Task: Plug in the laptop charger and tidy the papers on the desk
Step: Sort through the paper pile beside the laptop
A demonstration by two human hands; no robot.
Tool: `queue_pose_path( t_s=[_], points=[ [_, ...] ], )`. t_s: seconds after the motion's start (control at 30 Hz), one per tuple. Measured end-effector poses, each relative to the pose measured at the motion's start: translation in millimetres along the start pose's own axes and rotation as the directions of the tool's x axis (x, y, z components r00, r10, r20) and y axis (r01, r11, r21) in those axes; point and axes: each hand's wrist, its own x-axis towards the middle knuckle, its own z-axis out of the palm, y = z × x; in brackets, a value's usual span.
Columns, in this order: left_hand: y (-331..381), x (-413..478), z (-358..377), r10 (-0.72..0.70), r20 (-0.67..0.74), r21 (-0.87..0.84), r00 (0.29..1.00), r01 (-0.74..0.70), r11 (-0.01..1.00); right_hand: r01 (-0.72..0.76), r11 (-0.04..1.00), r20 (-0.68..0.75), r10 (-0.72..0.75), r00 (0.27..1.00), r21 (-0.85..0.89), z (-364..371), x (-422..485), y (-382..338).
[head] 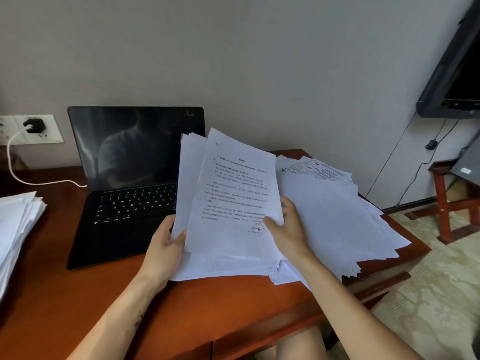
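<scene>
I hold a thick bundle of printed papers [228, 193] tilted up over the desk, in front of the laptop's right side. My left hand [166, 245] grips the bundle's lower left edge with the thumb on top. My right hand [288, 229] pinches its lower right edge. More loose sheets [337, 211] lie spread over the desk's right end. The open black laptop [130, 178] has a dark screen. A black charger [35, 126] sits in the wall socket, and its white cable [15, 175] runs to the laptop's left side.
A second stack of papers [15, 229] rests at the left edge of the red-brown wooden desk [207, 313]. A wall-mounted dark screen [457, 81] hangs at the right above a red wooden stand [446, 203]. Patterned floor lies to the right.
</scene>
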Motion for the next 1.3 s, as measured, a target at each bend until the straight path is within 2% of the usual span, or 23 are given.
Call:
queue_pose_path(
  t_s=[0.13,0.3,0.4,0.6,0.7,0.77,0.83,0.87,0.93,0.97,1.03,1.2,1.3],
  points=[
    [-2.4,0.3,0.2,-0.023,0.032,0.023,0.999,0.022,1.0,0.023,0.998,0.076,-0.019,0.997,-0.054,-9.1,-6.0,5.6],
    [-6.5,1.9,0.6,-0.044,0.02,0.066,0.999,0.042,0.997,0.166,0.937,0.085,-0.147,0.985,-0.308,4.1,-22.8,17.9],
    [-9.6,2.3,1.7,-0.021,-0.007,0.135,1.0,0.022,0.991,0.178,0.921,0.102,-0.152,0.983,-0.345,8.2,-21.7,24.8],
    [-9.0,5.6,-1.6,-0.036,0.065,0.224,0.997,0.021,0.974,0.27,0.862,0.186,-0.208,0.96,-0.428,9.5,-22.8,26.9],
    [-7.8,5.6,-1.5,-0.033,0.031,0.181,0.999,0.027,0.983,0.258,0.926,0.037,-0.258,0.965,-0.275,7.8,-24.7,27.3],
    [-7.0,4.6,-1.8,-0.023,0.012,0.153,1.0,0.021,0.988,0.263,0.925,-0.099,-0.299,0.949,-0.274,1.0,-26.7,28.8],
    [-6.5,4.3,-2.4,0.0,-0.009,0.147,1.0,0.001,0.989,0.263,0.85,-0.131,-0.357,0.925,-0.457,-13.3,-26.5,31.4],
    [-6.1,4.3,-3.4,0.015,-0.022,0.142,1.0,-0.011,0.99,0.243,0.774,-0.072,-0.347,0.935,-0.584,-23.1,-26.0,32.6],
    [-4.9,4.8,-5.2,0.039,-0.058,0.131,0.998,-0.031,0.991,0.187,0.628,0.12,-0.147,0.982,-0.755,-42.9,-27.1,35.5],
    [-4.5,5.5,-6.1,0.047,-0.079,0.126,0.996,-0.036,0.991,0.178,0.583,0.196,-0.034,0.98,-0.792,-51.1,-28.6,36.9],
    [-3.1,6.6,-7.7,0.058,-0.116,0.109,0.992,-0.045,0.993,0.189,0.548,0.253,0.044,0.966,-0.815,-62.6,-30.0,38.4],
    [0.3,8.5,-12.9,0.101,-0.229,0.092,0.968,-0.082,0.992,0.248,0.44,0.255,-0.043,0.966,-0.863,-64.7,-24.7,34.0],
    [0.5,11.4,-17.9,0.108,-0.278,0.077,0.955,-0.09,0.993,0.31,0.412,0.279,-0.136,0.951,-0.857,-67.2,-21.0,37.8]
  ],
)
